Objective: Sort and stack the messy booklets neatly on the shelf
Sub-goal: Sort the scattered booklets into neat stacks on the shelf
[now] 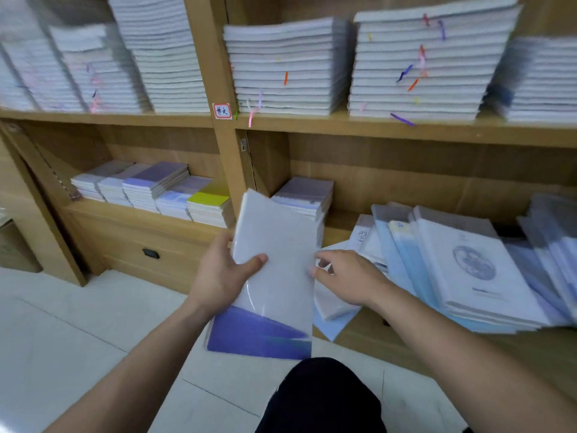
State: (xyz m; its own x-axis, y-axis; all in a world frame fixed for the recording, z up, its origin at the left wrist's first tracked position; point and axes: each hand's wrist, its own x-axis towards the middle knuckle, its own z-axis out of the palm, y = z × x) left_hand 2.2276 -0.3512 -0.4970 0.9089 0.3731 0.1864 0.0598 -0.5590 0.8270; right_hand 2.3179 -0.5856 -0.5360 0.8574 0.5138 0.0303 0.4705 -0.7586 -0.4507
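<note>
- Shelf: upper stacks tidy; lower-right booklets fanned and unsorted, so most work is judged left.
- Held booklet: in front of the shelf, unplaced.
- Left hand: grips its left edge, thumb on the cover.
- Right hand: loosely curled at its right edge; hold unclear.

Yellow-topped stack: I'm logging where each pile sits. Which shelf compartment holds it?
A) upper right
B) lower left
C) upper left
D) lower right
B: the yellow-topped stack sits at the right end of the row of piles in the lower left compartment, just left of the upright divider.
</note>
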